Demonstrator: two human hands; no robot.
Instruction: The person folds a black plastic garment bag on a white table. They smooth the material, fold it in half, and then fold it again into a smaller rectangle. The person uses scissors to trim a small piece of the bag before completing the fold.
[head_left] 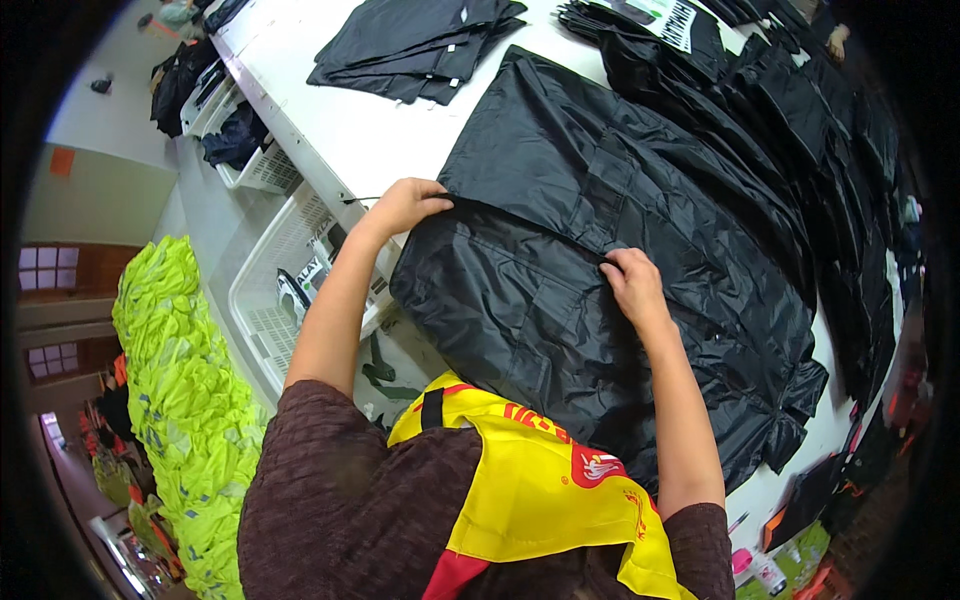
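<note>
A shiny black jacket (700,300) lies spread across the white table in front of me, with flap pockets on its panels. Along its middle runs a long front edge, stretched between my two hands. My left hand (410,207) pinches this edge at the hem, thumb and fingers closed. A thin dark cord (361,199) sticks out to the left beside that hand. Farther right along the same edge, my right hand (637,287) is closed on the fabric, its fingertips pressed together.
Folded black pieces (405,45) lie stacked on the white table (345,130). Black garments (840,170) are heaped at the right. White plastic baskets (248,300) stand left of the table, one holding printed packets. Beyond them rises a lime-yellow garment pile (185,400).
</note>
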